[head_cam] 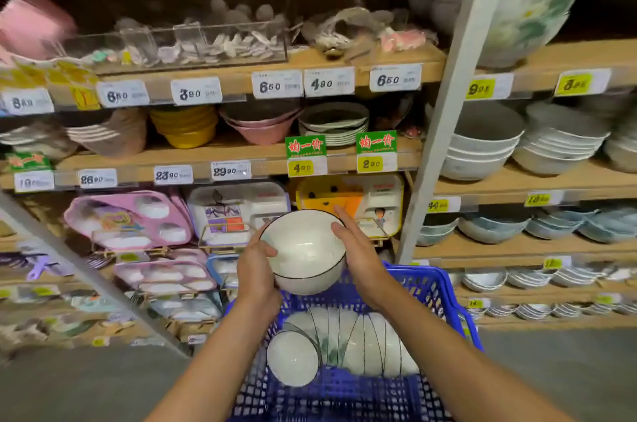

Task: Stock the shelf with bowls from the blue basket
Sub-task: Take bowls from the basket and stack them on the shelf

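**While the blue basket sits loaded, a white bowl is held just above it**

With both hands raised over the basket's far end, a person holds a white bowl with a thin dark rim, its mouth tipped toward the camera. The left hand grips it, thumb hooked over the rim and fingers curled beneath. The right hand lies flat against the opposite side, fingers straight. Inside the basket, a row of stacked bowls lies on its side, and a lone bowl rests tilted just left of the row. Beyond the basket rises the wooden shelf, its tiers crowded with crockery and fronted by price tags. Pink trays stand on a tier up and to the left of the basket, while pale bowls fill tiers up and to its right. Grey floor shows on either side of the basket.
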Available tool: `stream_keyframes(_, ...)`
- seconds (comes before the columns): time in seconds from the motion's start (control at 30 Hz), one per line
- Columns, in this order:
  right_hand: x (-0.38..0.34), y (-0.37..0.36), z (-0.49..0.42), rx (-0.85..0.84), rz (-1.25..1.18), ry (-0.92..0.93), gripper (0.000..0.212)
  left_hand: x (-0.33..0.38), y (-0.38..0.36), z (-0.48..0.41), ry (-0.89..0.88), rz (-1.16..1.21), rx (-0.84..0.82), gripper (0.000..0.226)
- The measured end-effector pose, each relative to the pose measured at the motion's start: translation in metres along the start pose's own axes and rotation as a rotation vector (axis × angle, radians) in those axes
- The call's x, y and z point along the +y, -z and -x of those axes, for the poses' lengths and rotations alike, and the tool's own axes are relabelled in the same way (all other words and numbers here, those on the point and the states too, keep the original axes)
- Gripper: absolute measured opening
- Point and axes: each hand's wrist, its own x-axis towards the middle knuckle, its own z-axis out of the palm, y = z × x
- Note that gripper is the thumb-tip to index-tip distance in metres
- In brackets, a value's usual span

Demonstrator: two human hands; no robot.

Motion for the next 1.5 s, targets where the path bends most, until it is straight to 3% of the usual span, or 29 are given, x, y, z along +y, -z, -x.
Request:
stream_keyframes(0.13,-0.029,0.003,0.016,0.253,-0.220,0.137,0.026,0.022,-0.041,0.020,-0.009,-0.016,-0.071,0.041)
stream_keyframes(0.23,-0.054,0.016,0.034,0.422,-0.303,0.149,0.030,0.027,-0.071,0.035,-0.001,-0.078,-0.164,0.027)
stream_keyframes(0.37,-0.085,0.054,0.061,0.623,-0.372,0.203,0.034,0.024,-0.121,0.064,-0.084,-0.064,-0.326,0.040)
stream_keyframes(0.5,-0.108,0.099,0.087,0.756,-0.459,0.281,0.030,0.013,-0.168,0.093,-0.211,0.047,-0.503,0.036)
stream_keyframes(0.57,-0.119,0.120,0.099,0.780,-0.470,0.306,0.030,0.003,-0.191,0.102,-0.262,0.044,-0.546,0.034)
stream_keyframes(0.83,-0.148,0.242,0.120,0.812,-0.447,0.385,0.034,-0.042,-0.309,0.145,-0.306,0.001,-0.467,0.033)
stream_keyframes(0.93,-0.163,0.288,0.123,0.799,-0.377,0.366,0.049,-0.056,-0.354,0.156,-0.275,0.015,-0.471,0.035)
stream_keyframes(1.37,-0.204,0.420,0.079,0.680,-0.299,0.431,0.024,-0.080,-0.485,0.159,-0.222,0.026,-0.433,0.040)
stream_keyframes(1.5,-0.218,0.438,0.043,0.649,-0.278,0.429,0.028,-0.076,-0.509,0.135,-0.178,0.010,-0.407,0.041)
